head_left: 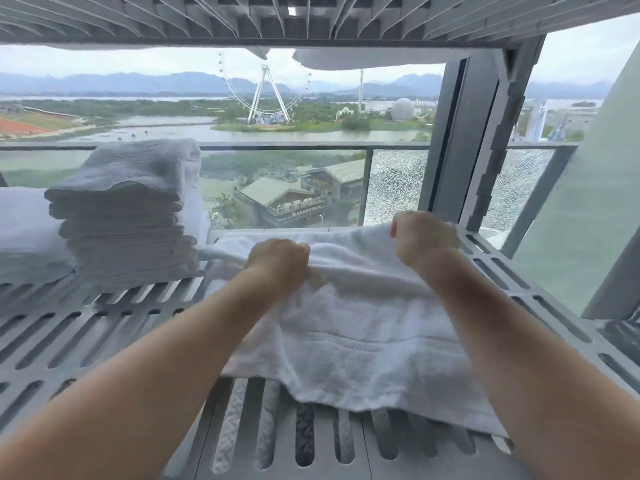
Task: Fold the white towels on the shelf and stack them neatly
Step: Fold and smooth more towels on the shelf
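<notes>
A white towel [349, 327] lies spread over the right half of the grey slatted shelf [114, 327], its near edge hanging toward me. My left hand [278, 259] grips a raised fold of the towel near its middle. Farther back and to the right, my right hand [424, 239] grips the same raised fold at the towel's far edge. Both fists are curled round the cloth. At the left of the shelf stands a stack of several folded white towels [128, 216].
A shelf above [311, 19] closes in the space, with white cloth hanging from it [367, 58]. More white linen [24, 233] lies at the far left. The shelf's grey post [481, 140] rises at the right; towels show through the slats below [304, 434]. Behind is a window.
</notes>
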